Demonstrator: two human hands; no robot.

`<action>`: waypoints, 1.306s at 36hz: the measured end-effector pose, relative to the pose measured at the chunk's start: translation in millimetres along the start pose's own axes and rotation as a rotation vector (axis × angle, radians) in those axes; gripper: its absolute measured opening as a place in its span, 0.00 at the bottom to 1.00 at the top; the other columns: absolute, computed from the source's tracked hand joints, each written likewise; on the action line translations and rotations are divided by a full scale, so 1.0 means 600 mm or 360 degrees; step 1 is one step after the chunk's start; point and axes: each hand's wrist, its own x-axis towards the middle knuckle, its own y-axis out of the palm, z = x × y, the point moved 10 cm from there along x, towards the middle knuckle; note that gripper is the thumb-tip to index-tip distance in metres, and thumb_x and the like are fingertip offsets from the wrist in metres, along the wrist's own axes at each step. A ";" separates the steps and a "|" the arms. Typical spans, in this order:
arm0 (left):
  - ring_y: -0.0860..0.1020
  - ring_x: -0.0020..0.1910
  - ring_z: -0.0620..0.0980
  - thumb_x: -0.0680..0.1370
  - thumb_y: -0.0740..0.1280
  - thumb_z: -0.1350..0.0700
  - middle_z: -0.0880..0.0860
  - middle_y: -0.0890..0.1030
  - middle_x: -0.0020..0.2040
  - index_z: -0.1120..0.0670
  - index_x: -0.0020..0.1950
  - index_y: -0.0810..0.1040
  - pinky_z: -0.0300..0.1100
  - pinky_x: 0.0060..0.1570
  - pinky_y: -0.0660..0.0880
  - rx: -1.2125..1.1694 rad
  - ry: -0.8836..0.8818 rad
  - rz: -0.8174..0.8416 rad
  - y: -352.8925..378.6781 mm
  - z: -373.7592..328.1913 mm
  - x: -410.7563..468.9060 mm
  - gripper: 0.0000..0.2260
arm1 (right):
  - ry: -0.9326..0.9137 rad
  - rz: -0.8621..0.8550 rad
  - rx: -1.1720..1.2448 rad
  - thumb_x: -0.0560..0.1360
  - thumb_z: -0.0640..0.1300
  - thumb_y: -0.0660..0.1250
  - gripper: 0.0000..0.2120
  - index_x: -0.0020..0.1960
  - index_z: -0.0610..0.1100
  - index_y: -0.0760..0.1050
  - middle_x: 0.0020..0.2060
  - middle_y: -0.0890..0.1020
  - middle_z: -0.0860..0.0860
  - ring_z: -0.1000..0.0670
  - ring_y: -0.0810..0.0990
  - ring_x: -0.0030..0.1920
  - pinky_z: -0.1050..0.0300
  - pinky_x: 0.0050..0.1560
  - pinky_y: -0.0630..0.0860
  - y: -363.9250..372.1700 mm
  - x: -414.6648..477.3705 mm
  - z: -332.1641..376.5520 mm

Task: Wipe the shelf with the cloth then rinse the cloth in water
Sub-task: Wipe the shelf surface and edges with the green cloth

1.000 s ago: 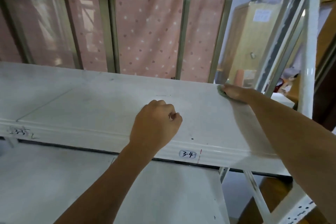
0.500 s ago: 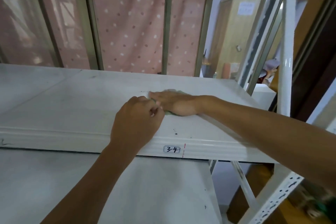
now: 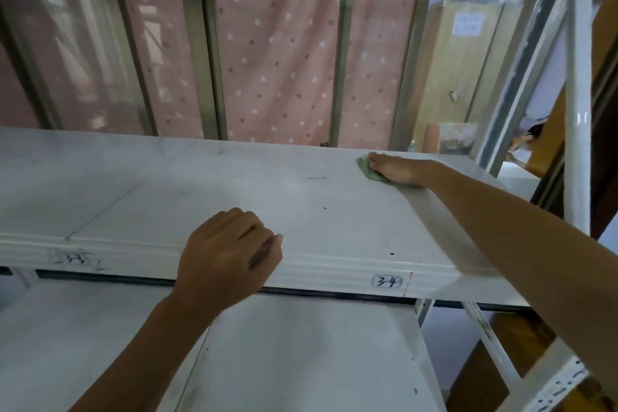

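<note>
The white metal shelf (image 3: 167, 191) runs across the view, its front lip labelled "3-4". My right hand (image 3: 398, 169) lies flat near the shelf's back right edge and presses a small green cloth (image 3: 368, 170) onto the surface; only the cloth's left edge shows past my fingers. My left hand (image 3: 230, 251) rests as a loose fist on the front lip of the shelf and holds nothing. A few dark specks dot the surface between the two hands.
A lower white shelf (image 3: 301, 354) sits beneath. A white upright post (image 3: 577, 104) and diagonal braces stand at the right. Behind the shelf are window frames with a pink dotted curtain (image 3: 277, 60), and a wooden cabinet (image 3: 461, 67) at the back right.
My right hand slid the cloth from the back right edge toward the middle beside my left hand, then out again to the back right. My left hand stayed near the front lip.
</note>
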 end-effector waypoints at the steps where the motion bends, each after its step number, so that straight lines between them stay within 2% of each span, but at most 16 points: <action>1: 0.68 0.27 0.51 0.78 0.69 0.59 0.52 0.73 0.29 0.57 0.30 0.74 0.46 0.28 0.69 -0.0003 -0.0034 -0.0019 -0.005 0.008 -0.005 0.17 | 0.0027 -0.0022 -0.0008 0.86 0.44 0.46 0.16 0.58 0.40 0.70 0.59 0.75 0.40 0.40 0.73 0.62 0.52 0.61 0.63 -0.003 0.017 0.007; 3: 0.65 0.26 0.50 0.78 0.68 0.60 0.51 0.70 0.27 0.57 0.28 0.71 0.45 0.27 0.65 -0.0038 -0.0093 -0.0070 -0.012 0.017 -0.008 0.19 | 0.0037 -0.0067 -0.0047 0.85 0.41 0.48 0.12 0.51 0.40 0.69 0.49 0.74 0.41 0.42 0.73 0.53 0.53 0.53 0.64 -0.002 0.048 0.034; 8: 0.61 0.24 0.51 0.78 0.67 0.61 0.51 0.64 0.25 0.55 0.25 0.63 0.42 0.26 0.58 -0.0144 -0.0157 -0.0142 -0.018 0.020 0.001 0.22 | -0.0096 0.0031 -0.0051 0.84 0.47 0.49 0.21 0.67 0.34 0.70 0.64 0.73 0.34 0.37 0.71 0.66 0.42 0.68 0.62 0.032 0.124 0.131; 10: 0.61 0.25 0.51 0.78 0.67 0.61 0.51 0.64 0.25 0.55 0.25 0.63 0.43 0.25 0.59 -0.0164 -0.0165 -0.0153 -0.018 0.023 0.000 0.22 | -0.0197 0.0087 -0.0112 0.84 0.54 0.47 0.22 0.67 0.42 0.71 0.64 0.74 0.41 0.41 0.72 0.65 0.42 0.70 0.60 0.055 0.143 0.184; 11: 0.61 0.25 0.50 0.78 0.67 0.61 0.51 0.64 0.25 0.55 0.26 0.63 0.43 0.26 0.59 -0.0164 -0.0161 -0.0149 -0.018 0.024 -0.002 0.22 | -0.0252 0.0105 -0.0152 0.84 0.56 0.46 0.25 0.72 0.43 0.66 0.71 0.70 0.42 0.42 0.68 0.71 0.42 0.73 0.58 0.067 0.150 0.209; 14: 0.64 0.27 0.50 0.77 0.68 0.60 0.50 0.68 0.27 0.56 0.27 0.70 0.42 0.29 0.62 -0.0141 -0.0110 -0.0086 -0.014 0.023 -0.009 0.19 | -0.0435 0.0191 -0.0248 0.84 0.59 0.44 0.29 0.81 0.47 0.48 0.81 0.51 0.51 0.49 0.51 0.80 0.51 0.77 0.48 0.105 0.141 0.272; 18: 0.75 0.31 0.53 0.78 0.70 0.57 0.52 0.79 0.33 0.59 0.38 0.84 0.47 0.34 0.72 -0.0113 -0.0013 -0.0016 -0.012 0.017 -0.025 0.10 | -0.0621 0.0236 -0.0306 0.84 0.62 0.43 0.29 0.81 0.54 0.44 0.80 0.48 0.57 0.55 0.48 0.79 0.56 0.76 0.43 0.132 0.097 0.286; 24: 0.80 0.34 0.54 0.76 0.71 0.58 0.53 0.83 0.37 0.60 0.42 0.86 0.47 0.36 0.76 -0.0060 0.0008 -0.0101 -0.018 0.012 -0.033 0.07 | -0.0669 0.0259 -0.0336 0.85 0.59 0.44 0.27 0.81 0.55 0.44 0.80 0.48 0.59 0.56 0.46 0.79 0.63 0.70 0.40 0.138 -0.011 0.259; 28: 0.77 0.31 0.53 0.76 0.71 0.58 0.53 0.80 0.33 0.59 0.37 0.83 0.46 0.33 0.74 -0.0085 -0.0060 -0.0146 -0.020 0.013 -0.029 0.08 | -0.0716 0.0306 -0.0399 0.85 0.58 0.44 0.27 0.81 0.54 0.43 0.80 0.46 0.60 0.60 0.45 0.78 0.67 0.69 0.39 0.146 -0.083 0.240; 33: 0.63 0.27 0.50 0.78 0.67 0.57 0.51 0.68 0.25 0.55 0.25 0.69 0.41 0.32 0.58 -0.0090 -0.0150 -0.0077 -0.017 0.023 -0.003 0.20 | -0.0743 0.0332 -0.0349 0.85 0.56 0.47 0.26 0.81 0.57 0.46 0.79 0.47 0.64 0.64 0.43 0.77 0.65 0.75 0.39 0.150 -0.134 0.215; 36: 0.61 0.26 0.50 0.78 0.66 0.56 0.51 0.65 0.24 0.54 0.24 0.66 0.39 0.32 0.56 -0.0147 -0.0100 -0.0012 -0.014 0.025 0.013 0.22 | -0.0720 0.0395 -0.0257 0.85 0.57 0.47 0.25 0.80 0.60 0.47 0.77 0.47 0.68 0.67 0.42 0.75 0.67 0.73 0.38 0.145 -0.129 0.213; 40: 0.64 0.26 0.52 0.77 0.67 0.56 0.51 0.66 0.25 0.55 0.25 0.66 0.41 0.28 0.60 -0.0153 -0.0045 0.0162 -0.009 0.047 0.014 0.21 | -0.0592 0.0285 -0.0286 0.85 0.57 0.45 0.25 0.81 0.57 0.46 0.77 0.48 0.66 0.66 0.45 0.74 0.68 0.69 0.39 0.130 -0.055 0.209; 43: 0.67 0.27 0.51 0.78 0.67 0.55 0.50 0.69 0.27 0.55 0.27 0.70 0.42 0.27 0.65 -0.0054 -0.0083 0.0231 -0.020 0.093 -0.003 0.19 | -0.0483 0.0157 -0.0345 0.85 0.57 0.43 0.26 0.81 0.53 0.46 0.79 0.50 0.61 0.59 0.47 0.78 0.64 0.71 0.41 0.114 0.033 0.216; 45: 0.66 0.27 0.49 0.78 0.68 0.57 0.50 0.71 0.28 0.55 0.28 0.70 0.41 0.27 0.66 -0.0035 -0.0124 0.0196 -0.037 0.129 -0.016 0.18 | -0.0397 0.0143 -0.0301 0.85 0.57 0.43 0.25 0.80 0.53 0.55 0.75 0.58 0.61 0.56 0.58 0.75 0.60 0.73 0.48 0.110 0.095 0.232; 46: 0.66 0.28 0.48 0.77 0.68 0.58 0.50 0.71 0.28 0.55 0.28 0.71 0.40 0.27 0.67 -0.0042 -0.0160 0.0180 -0.045 0.149 -0.021 0.17 | -0.0378 0.0136 -0.0289 0.83 0.58 0.43 0.21 0.72 0.58 0.65 0.68 0.66 0.63 0.59 0.67 0.67 0.55 0.71 0.56 0.109 0.126 0.242; 47: 0.66 0.29 0.47 0.77 0.68 0.57 0.50 0.72 0.29 0.56 0.29 0.73 0.40 0.27 0.69 -0.0053 -0.0215 0.0173 -0.052 0.170 -0.025 0.16 | -0.0375 0.0121 -0.0296 0.80 0.60 0.44 0.17 0.56 0.61 0.70 0.55 0.73 0.64 0.60 0.72 0.53 0.50 0.65 0.63 0.109 0.159 0.254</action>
